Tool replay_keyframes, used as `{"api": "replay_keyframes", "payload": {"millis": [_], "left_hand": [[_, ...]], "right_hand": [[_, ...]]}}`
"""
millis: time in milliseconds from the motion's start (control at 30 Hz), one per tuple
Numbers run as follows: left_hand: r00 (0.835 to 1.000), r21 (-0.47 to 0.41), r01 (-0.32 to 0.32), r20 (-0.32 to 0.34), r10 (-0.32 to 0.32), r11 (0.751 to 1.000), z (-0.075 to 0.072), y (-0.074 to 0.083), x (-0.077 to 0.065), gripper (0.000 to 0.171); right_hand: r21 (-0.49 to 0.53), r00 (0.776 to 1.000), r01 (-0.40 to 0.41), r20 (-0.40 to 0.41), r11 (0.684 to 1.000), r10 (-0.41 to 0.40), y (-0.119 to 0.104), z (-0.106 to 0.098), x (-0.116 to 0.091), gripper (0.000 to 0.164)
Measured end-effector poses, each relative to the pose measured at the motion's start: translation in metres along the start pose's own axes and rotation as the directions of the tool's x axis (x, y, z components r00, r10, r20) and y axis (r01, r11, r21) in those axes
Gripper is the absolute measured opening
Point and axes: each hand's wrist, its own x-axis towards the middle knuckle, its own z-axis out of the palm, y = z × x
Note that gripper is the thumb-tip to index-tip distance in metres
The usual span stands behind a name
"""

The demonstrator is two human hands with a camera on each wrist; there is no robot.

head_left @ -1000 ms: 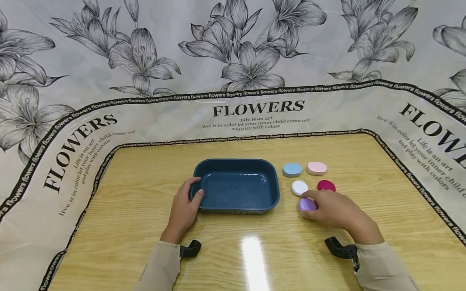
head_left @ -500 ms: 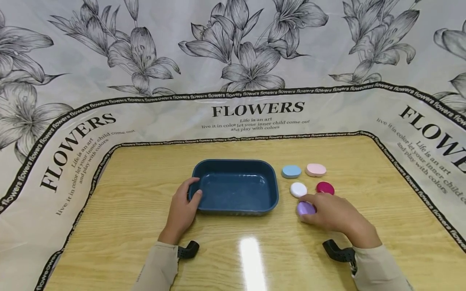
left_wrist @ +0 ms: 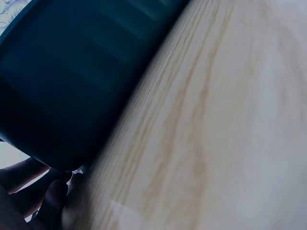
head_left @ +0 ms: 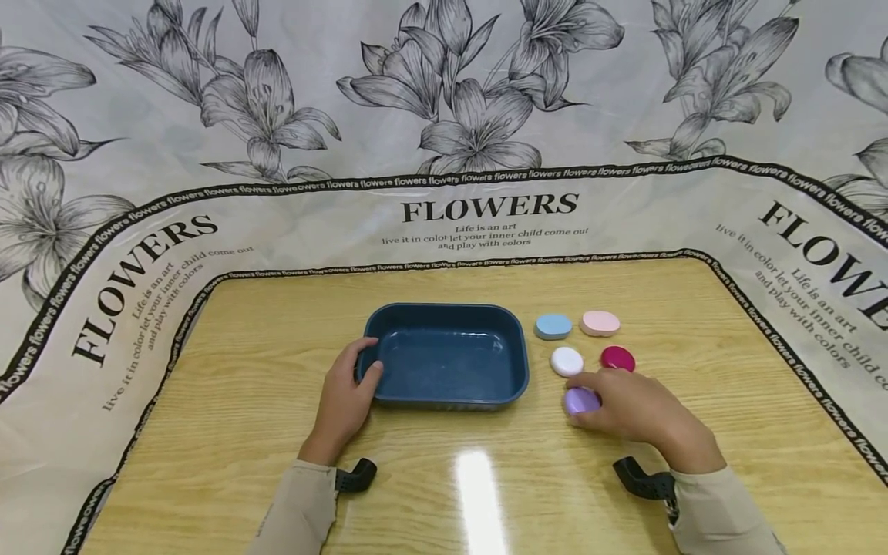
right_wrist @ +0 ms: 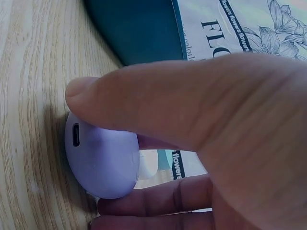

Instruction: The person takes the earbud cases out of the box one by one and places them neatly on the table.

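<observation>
A dark blue rectangular basin (head_left: 447,366) stands on the table. My left hand (head_left: 347,395) grips its left end, thumb over the near-left corner of the rim; the left wrist view shows the basin's outer wall (left_wrist: 81,72). To the basin's right, my right hand (head_left: 634,408) holds a purple earbud charging case (head_left: 581,401) between thumb and fingers, at the tabletop. The right wrist view shows a port slot in the rounded purple case (right_wrist: 103,158). Just beyond lie a white round case (head_left: 566,361) and a dark pink one (head_left: 617,358), partly covered by the hand.
Farther back, a light blue oval case (head_left: 553,326) and a pale pink oval case (head_left: 600,323) lie side by side. A flower-printed cloth (head_left: 486,223) borders the wood-grain table (head_left: 416,478) at the back and both sides. Each wrist carries a black camera mount (head_left: 357,475).
My right hand and the purple case have shifted very slightly toward me. My left hand keeps its hold on the basin, and the whole view has drifted a little.
</observation>
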Motion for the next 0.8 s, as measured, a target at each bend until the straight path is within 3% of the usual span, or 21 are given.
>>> {"api": "replay_keyframes", "payload": {"millis": [800], "left_hand": [[0.999,0.01,-0.02,-0.038,0.021,1.0,0.002,-0.0016,-0.0045,0.036]], "right_hand": [[-0.022,1.0,-0.014,0.02,1.0,0.015,0.0022,0.003,-0.0014,0.039]]}}
